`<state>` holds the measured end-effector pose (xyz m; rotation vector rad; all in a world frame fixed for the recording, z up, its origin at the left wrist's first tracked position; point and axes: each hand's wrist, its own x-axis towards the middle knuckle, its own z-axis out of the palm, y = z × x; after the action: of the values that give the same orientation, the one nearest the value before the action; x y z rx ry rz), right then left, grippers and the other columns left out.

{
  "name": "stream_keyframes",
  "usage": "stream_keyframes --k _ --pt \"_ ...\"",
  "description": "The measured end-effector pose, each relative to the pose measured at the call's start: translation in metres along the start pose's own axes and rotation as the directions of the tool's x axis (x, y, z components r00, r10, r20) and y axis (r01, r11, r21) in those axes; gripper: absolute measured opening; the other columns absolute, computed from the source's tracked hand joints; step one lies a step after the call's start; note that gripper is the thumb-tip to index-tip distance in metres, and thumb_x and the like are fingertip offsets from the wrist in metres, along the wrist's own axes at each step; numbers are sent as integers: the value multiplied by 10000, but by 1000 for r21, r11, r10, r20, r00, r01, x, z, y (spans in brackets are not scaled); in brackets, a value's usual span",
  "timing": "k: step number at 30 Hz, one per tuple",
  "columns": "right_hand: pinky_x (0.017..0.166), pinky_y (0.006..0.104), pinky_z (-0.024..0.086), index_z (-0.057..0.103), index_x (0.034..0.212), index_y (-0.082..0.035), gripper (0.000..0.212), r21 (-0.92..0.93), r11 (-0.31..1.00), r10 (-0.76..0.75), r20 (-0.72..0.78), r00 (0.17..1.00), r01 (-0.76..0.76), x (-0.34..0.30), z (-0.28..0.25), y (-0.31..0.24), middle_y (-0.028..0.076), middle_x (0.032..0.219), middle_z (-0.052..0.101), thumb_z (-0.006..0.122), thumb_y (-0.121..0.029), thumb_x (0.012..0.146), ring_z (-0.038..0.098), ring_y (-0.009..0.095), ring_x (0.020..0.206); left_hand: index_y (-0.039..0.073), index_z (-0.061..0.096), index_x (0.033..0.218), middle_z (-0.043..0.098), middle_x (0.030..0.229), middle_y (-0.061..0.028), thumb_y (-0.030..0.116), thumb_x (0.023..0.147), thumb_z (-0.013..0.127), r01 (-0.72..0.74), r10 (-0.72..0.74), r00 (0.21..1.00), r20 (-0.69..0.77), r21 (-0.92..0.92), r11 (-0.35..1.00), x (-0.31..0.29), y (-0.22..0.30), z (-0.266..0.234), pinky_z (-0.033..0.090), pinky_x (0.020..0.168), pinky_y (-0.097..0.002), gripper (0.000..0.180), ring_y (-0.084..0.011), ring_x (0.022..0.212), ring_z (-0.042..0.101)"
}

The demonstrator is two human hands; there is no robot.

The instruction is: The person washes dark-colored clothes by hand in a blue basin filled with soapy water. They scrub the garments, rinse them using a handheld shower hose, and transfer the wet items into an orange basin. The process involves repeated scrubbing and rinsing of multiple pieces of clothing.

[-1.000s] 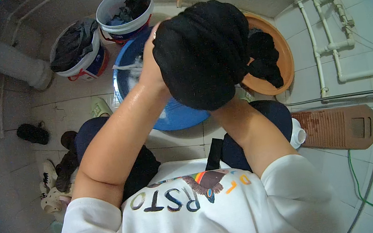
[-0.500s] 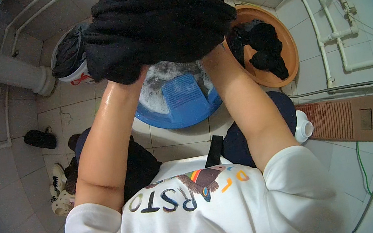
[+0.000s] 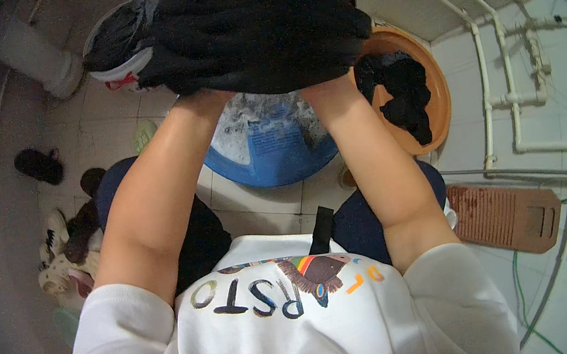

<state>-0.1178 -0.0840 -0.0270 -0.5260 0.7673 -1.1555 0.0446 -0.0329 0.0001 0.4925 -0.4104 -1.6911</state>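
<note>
A bunched black garment [image 3: 259,25] is held up in front of me over a blue basin [image 3: 254,176]. My left hand [image 3: 210,98] grips its left part from below, and my right hand [image 3: 327,86] holds the right part. The cloth covers the fingers of both hands. Below, the basin contains foamy water and a blue washboard [image 3: 269,141], partly covered by water and suds. The garment hides the basin's far side.
To the right, an orange basin [image 3: 437,82] holds black wet clothes [image 3: 406,98]. A brown washboard [image 3: 505,216] lies beside my right knee. A white bin [image 3: 126,70] with a black liner stands far left. Shoes [image 3: 53,265] lie at left; white pipes [image 3: 483,79] run along the wall.
The view has shifted and turned slightly. Both hands still hold the garment up, now bunched a little differently. The blue washboard shows less clearly through the water and foam.
</note>
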Motion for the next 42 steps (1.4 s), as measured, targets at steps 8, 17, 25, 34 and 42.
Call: stream_keyframes --k 8,17,25,34,42 --pt "867 487 352 170 1303 -57 767 -55 996 68 -6 998 -68 -5 -15 -5 209 1275 282 605 -361 750 319 377 1099 53 426 1202 477 1188 -127 313 880 396 56 -56 998 4 -165 985 -5 -19 -8 364 937 -406 415 -258 1101 453" --pt "831 494 395 205 1292 -53 702 -72 976 201 -60 978 -205 -17 -42 19 208 1251 328 586 -337 775 377 377 1062 57 417 1215 466 1206 -131 332 881 388 122 -115 993 38 -326 938 -12 -40 -5 358 945 -415 434 -262 1116 444" --pt "799 501 432 236 1282 -49 645 -65 969 234 -78 969 -239 -6 -34 16 206 1231 368 568 -316 798 428 377 1028 60 409 1226 456 1221 -134 350 882 381 141 -112 989 100 -355 924 -10 -12 14 353 953 -423 451 -266 1128 436" --pt "763 509 475 271 1271 -45 582 -190 965 206 128 970 -180 150 86 -52 205 1207 413 549 -292 823 485 377 991 64 397 1241 446 1231 -147 382 875 374 -56 90 993 -70 384 922 70 147 63 344 953 -471 485 -289 1134 431" --pt "612 397 479 476 1151 -15 615 -999 -30 382 7 924 20 136 -17 -19 140 1059 541 624 -434 726 553 221 811 101 434 1120 536 1051 -92 267 857 397 355 -62 747 -662 317 879 103 68 -91 288 922 -525 313 -261 994 475"
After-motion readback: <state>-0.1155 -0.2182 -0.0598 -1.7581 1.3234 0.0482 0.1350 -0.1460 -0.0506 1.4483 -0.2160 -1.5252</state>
